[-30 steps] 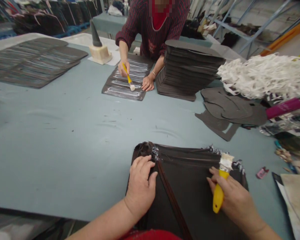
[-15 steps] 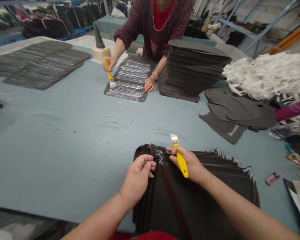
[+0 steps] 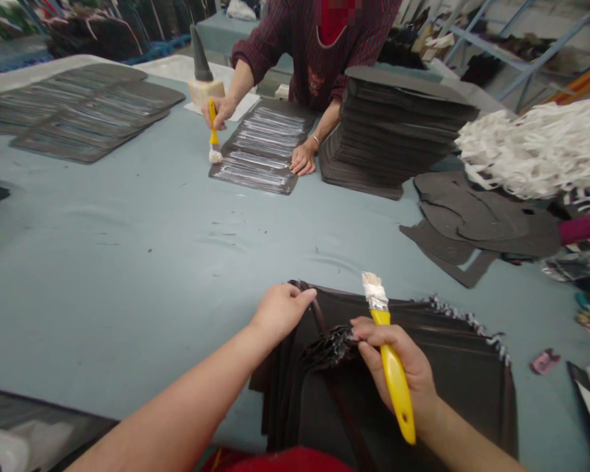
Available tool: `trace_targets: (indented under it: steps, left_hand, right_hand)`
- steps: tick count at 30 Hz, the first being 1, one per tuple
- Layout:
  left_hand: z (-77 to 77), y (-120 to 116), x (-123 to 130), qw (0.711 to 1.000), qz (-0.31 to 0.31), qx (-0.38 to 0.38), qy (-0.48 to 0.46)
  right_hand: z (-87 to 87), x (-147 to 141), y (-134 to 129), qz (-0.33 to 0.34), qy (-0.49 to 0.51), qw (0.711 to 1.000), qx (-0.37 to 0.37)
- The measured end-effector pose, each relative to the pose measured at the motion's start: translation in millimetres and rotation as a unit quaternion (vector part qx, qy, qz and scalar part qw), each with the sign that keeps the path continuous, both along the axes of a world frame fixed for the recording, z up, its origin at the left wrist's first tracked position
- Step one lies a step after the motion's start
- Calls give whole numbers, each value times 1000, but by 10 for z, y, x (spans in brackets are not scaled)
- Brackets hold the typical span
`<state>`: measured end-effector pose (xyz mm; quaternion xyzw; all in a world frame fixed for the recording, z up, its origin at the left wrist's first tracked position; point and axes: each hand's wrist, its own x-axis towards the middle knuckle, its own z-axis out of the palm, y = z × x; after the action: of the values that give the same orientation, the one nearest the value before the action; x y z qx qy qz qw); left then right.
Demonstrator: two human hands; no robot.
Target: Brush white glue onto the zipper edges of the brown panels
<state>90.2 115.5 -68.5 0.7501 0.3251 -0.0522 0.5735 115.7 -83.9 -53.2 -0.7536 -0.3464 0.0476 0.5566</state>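
A stack of black sheets (image 3: 462,367) lies at the near edge of the table, with white glue-like residue along its far right edge. My left hand (image 3: 282,311) pinches the stack's far left corner, thumb against fingers. In my right hand (image 3: 398,360) is a yellow-handled brush (image 3: 396,387), its white-coated bristles pointing away from me. The fingertips of that hand also touch a gathered, ruffled black edge (image 3: 332,347) smeared with white, which lifts above the stack.
Across the table (image 3: 142,288), a person (image 3: 314,59) holds another yellow brush (image 3: 213,131) over dark sheets with white streaks (image 3: 263,147). Beside them stands a tall dark stack (image 3: 388,131). White strips (image 3: 535,147) and cut dark pieces (image 3: 482,216) lie right.
My right hand has moved nearer with the brush, bringing the ruffled edge back over the stack. My left hand has shifted up to the corner. The other person's brush has moved slightly left.
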Motion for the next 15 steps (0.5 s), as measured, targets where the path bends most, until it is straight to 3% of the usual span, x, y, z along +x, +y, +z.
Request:
trace_targets:
  steps: [5,9,12,15]
  left_hand:
    - [-78,-93,82,996,4,85,-4]
    - [-67,-191,9,992,7,105,-67]
    - [-50,-247,-30,990,-1,87,-112]
    - [-68,-277,-29,991,7,37,-129]
  right_hand:
    - [-47,122,98,17,12,1000,-22]
    - [-23,304,138,50,31,996,-66]
    - [38,561,166,-34,93,995,-30]
    - [121,883,216,-130,238,956,109]
